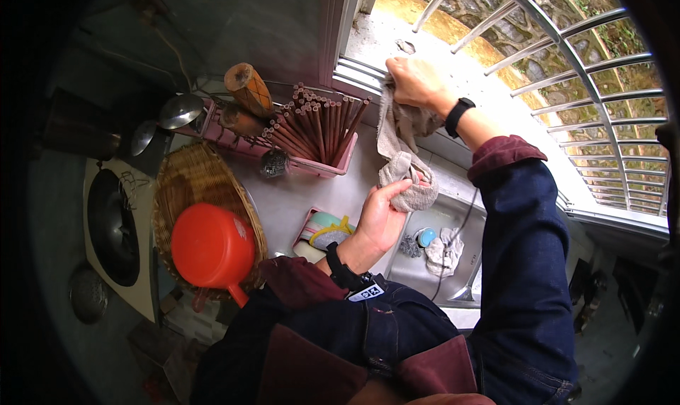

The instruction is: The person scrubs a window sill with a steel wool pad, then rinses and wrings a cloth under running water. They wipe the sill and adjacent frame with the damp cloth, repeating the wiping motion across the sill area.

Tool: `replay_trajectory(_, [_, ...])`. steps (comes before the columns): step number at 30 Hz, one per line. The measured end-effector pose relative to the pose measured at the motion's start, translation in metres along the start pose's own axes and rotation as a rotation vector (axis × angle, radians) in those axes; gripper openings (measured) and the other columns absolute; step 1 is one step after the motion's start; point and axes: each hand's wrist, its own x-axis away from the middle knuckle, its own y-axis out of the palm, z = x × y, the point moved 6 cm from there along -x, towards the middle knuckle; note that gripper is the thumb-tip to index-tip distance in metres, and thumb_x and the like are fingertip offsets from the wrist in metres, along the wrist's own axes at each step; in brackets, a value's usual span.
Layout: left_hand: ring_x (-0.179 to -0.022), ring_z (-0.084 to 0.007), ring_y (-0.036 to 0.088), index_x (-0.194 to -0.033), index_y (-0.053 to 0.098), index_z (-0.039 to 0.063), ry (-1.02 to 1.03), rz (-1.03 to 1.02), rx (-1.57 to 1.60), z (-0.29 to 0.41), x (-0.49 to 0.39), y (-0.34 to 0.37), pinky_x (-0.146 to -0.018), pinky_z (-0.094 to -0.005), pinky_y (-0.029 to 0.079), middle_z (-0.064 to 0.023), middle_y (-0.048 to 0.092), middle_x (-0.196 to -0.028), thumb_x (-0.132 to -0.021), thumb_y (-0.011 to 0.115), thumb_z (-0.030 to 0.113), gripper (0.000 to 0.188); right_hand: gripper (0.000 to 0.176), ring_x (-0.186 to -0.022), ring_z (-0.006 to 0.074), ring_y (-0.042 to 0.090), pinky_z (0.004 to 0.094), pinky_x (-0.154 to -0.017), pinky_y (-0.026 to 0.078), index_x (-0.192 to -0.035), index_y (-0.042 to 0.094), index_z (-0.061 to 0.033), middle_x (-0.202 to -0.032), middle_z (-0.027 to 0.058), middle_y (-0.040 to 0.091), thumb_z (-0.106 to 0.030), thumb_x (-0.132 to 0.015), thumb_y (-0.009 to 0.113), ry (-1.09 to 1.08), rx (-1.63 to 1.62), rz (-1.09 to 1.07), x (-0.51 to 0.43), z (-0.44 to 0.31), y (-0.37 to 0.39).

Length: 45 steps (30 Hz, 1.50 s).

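A damp-looking beige cloth (pixel 390 134) stretches between my two hands. My left hand (pixel 380 219) grips its lower, bunched end above the counter's edge by the sink. Up at the window, my right hand (pixel 417 83) is closed in a fist on the cloth's other end, over the window track (pixel 361 70) and the white sill (pixel 382 36). Part of the cloth hangs below the right wrist. Which fingers press against the track is hidden by the fist.
Left of my hands stands a pink basket (pixel 319 166) of chopsticks (pixel 324 129). A red plastic dipper (pixel 212 245) lies in a wicker basket (pixel 196 160). The steel sink (pixel 467 277) holds a white rag (pixel 444 251) and a scouring ball (pixel 409 245). Metal bars (pixel 563 38) stand outside the window.
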Motion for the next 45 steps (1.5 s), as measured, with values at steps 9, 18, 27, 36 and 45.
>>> replay_trajectory(9, [-0.107, -0.0239, 0.063, -0.116, 0.060, -0.006, 0.060, 0.092, -0.002, 0.023, -0.001, -0.011, -0.102, -0.0367, 0.045, -0.0138, 0.066, -0.110, -0.092, 0.054, 0.004, 0.027, 0.020, -0.070, 0.0390, 0.066, 0.0469, -0.065, 0.053, -0.080, 0.064, 0.0010, -0.072, 0.0220, 0.066, -0.017, -0.073, 0.064, -0.001, -0.138, 0.100, -0.070, -0.034, 0.001])
replay_trajectory(18, [-0.107, -0.0244, 0.063, -0.113, 0.061, -0.006, 0.053, 0.105, 0.000, 0.024, -0.005, -0.007, -0.103, -0.0367, 0.045, -0.0142, 0.066, -0.111, -0.093, 0.053, 0.005, 0.025, 0.031, -0.078, 0.0363, 0.068, 0.0442, -0.071, 0.054, -0.084, 0.071, 0.0019, -0.082, 0.0235, 0.069, -0.025, -0.085, 0.057, 0.250, -0.289, 0.082, -0.063, -0.021, 0.002])
replay_trajectory(27, [-0.109, -0.0244, 0.062, -0.115, 0.061, -0.004, 0.048, -0.010, 0.051, 0.014, 0.002, 0.006, -0.103, -0.0392, 0.046, -0.0135, 0.066, -0.111, -0.092, 0.053, 0.003, 0.025, 0.032, -0.074, 0.0377, 0.061, 0.0430, -0.067, 0.048, -0.085, 0.061, 0.0017, -0.080, 0.0232, 0.062, -0.029, -0.090, 0.065, 0.291, -0.506, 0.437, 0.004, 0.053, -0.008])
replay_trajectory(36, [-0.104, -0.0225, 0.064, -0.114, 0.062, -0.004, -0.041, 0.059, 0.069, -0.001, 0.002, -0.001, -0.099, -0.0369, 0.048, -0.0120, 0.067, -0.108, -0.091, 0.055, 0.002, 0.025, 0.012, -0.067, 0.0378, 0.063, 0.0449, -0.062, 0.051, -0.074, 0.061, 0.0024, -0.072, 0.0234, 0.062, -0.007, -0.068, 0.065, 0.149, -0.412, 0.179, -0.011, 0.027, 0.043])
replay_trajectory(45, [-0.112, -0.0247, 0.060, -0.118, 0.059, -0.004, 0.057, 0.113, 0.003, 0.024, 0.001, 0.011, -0.106, -0.0399, 0.043, -0.0126, 0.064, -0.114, -0.092, 0.054, 0.004, 0.028, 0.036, -0.097, 0.0338, 0.064, 0.0405, -0.085, 0.050, -0.109, 0.058, 0.0074, -0.102, 0.0256, 0.066, -0.024, -0.093, 0.062, 0.737, -1.146, 0.541, -0.031, 0.041, -0.002])
